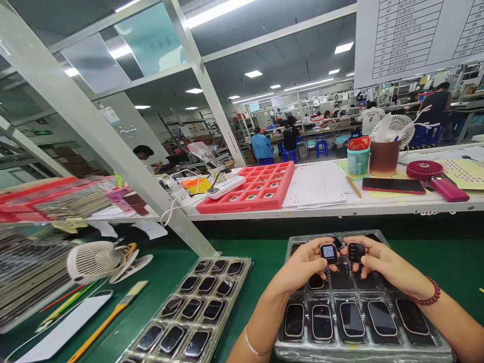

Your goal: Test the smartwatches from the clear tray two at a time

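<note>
My left hand (307, 259) is closed on a smartwatch body (328, 253) without a strap, its lit screen showing a QR code. Close beside it, my right hand (375, 256) grips a second smartwatch body (356, 253), whose dark screen carries short lines of light text. Both hands are above a clear plastic tray (355, 348) that holds several dark-screened watch bodies in its compartments. To the left lies another clear tray (223, 322), also with several watch bodies in rows.
A brush (109, 320), a white fan (94, 262) and a long white device (66, 327) lie at left on the green mat. Along the shelf ahead are a red divided tray (282, 191), paper sheets (315, 184), a phone (393, 185) and a brown pot (384, 157). A slanted metal post (151, 196) rises at left.
</note>
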{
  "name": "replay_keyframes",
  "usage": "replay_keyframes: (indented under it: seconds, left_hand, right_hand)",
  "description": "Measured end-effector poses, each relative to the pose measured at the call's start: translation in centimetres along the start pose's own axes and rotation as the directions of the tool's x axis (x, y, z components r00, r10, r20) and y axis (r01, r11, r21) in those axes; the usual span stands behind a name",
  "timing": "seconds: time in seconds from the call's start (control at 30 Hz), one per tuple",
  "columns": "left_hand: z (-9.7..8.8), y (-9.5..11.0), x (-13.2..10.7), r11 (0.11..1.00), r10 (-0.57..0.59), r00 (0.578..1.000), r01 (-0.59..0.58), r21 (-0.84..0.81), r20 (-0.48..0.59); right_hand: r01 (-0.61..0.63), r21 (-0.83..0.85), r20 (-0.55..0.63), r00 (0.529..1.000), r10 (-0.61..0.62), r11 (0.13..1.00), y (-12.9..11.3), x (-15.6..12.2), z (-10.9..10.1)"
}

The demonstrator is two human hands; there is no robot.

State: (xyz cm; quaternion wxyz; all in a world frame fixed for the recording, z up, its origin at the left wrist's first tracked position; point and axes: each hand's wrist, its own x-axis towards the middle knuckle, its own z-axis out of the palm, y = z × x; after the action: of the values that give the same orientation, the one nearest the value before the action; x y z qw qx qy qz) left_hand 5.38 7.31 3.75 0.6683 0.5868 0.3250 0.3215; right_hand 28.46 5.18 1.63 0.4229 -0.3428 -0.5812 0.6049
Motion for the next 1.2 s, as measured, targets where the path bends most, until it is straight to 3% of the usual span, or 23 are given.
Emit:
replay_keyframes:
  seconds: [0.33,0.87,1.2]
  left_hand:
    - [0.18,0.46,-0.04,0.986,0.038,0.996,-0.024,0.166,-0.082]
    - [0.73,0.85,-0.25,0.994,0.061,0.992,-0.051,0.096,-0.106]
    - [0.48,0.60,-0.07,0.985,0.022,0.990,0.002,0.170,-0.139]
  right_hand:
    - [0.069,-0.097,-0.074,0.994,-0.076,0.993,-0.11,-0.01,0.07]
    - [0.059,-0.211,-0.115,0.990,-0.085,0.976,-0.41,-0.41,0.50]
    - [0.044,-0.248,-0.085,0.994,-0.066,0.968,0.34,-0.20,0.03]
